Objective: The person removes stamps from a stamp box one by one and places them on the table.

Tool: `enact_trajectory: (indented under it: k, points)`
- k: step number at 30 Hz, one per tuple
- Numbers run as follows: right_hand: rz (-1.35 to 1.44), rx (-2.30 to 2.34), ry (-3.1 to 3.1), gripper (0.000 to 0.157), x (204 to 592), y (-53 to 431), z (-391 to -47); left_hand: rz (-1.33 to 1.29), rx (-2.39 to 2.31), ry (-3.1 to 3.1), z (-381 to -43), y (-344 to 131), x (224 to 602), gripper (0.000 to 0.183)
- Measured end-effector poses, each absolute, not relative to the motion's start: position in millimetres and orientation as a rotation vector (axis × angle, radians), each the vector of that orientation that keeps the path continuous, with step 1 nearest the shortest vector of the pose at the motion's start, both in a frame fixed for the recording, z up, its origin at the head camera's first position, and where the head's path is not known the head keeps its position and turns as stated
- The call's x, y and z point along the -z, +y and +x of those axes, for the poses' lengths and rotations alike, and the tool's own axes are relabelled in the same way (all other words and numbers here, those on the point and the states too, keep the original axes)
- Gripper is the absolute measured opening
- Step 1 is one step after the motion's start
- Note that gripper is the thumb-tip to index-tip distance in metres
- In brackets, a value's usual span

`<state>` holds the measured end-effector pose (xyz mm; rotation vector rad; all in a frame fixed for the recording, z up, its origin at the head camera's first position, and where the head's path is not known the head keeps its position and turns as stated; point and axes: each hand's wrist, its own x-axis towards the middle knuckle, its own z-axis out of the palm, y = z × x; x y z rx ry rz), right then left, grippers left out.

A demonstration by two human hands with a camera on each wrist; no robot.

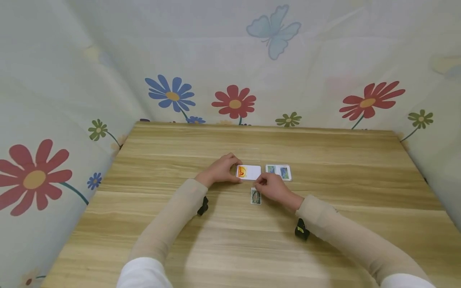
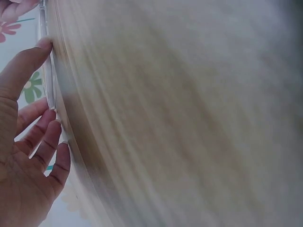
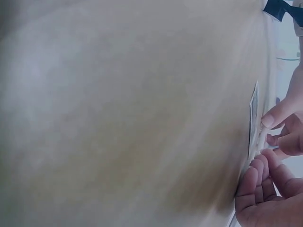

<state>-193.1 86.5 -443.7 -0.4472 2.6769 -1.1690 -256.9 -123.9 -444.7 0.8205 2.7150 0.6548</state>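
The small white-bordered card with a dark oval picture (image 1: 255, 197) lies at 6 o'clock of the flat white rectangle with an orange picture (image 1: 253, 173), and its thinness looks the main hazard: a fingernail catching its 12 o'clock edge could crease it or send it skidding. The right hand (image 1: 274, 187) has curled fingers, thumb and fingertips close together at that edge; I cannot tell whether they pinch it. The left hand (image 1: 223, 170) spans the white rectangle's 9 o'clock end, thumb and fingers parted by its width and gripping its opposite edges; a harder squeeze might slide or tip it. The right knuckles sit near the pale-rimmed rectangle with 2 blue-green pictures (image 1: 285, 173) at their 1 o'clock, so a careless lift could nudge it. Bare pale wood-grain tabletop (image 1: 223, 248) gives room towards 3, 6 and 9 o'clock; its 12 o'clock edge, by the flower-printed pale wall covering (image 1: 309, 80), is well apart from the hands.
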Motion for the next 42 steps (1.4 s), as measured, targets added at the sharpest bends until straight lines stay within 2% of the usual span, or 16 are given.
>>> enact_trajectory:
  k: [10, 22, 32, 42]
  points:
    - [-0.411, 1.205, 2.675, 0.011, 438, 84, -196, 0.825, -0.669, 2.702, -255, -123, 440, 0.060]
    - [-0.388, 1.242, 2.746, 0.023, 435, 81, -204, 0.807, -0.652, 2.715, -255, -126, 448, 0.061]
    - [-0.454, 1.132, 2.770, 0.034, 427, 77, -217, 0.840, -0.651, 2.731, -255, -124, 442, 0.059]
    - [-0.535, 1.069, 2.752, 0.035, 429, 75, -223, 0.837, -0.648, 2.720, -254, -123, 442, 0.058]
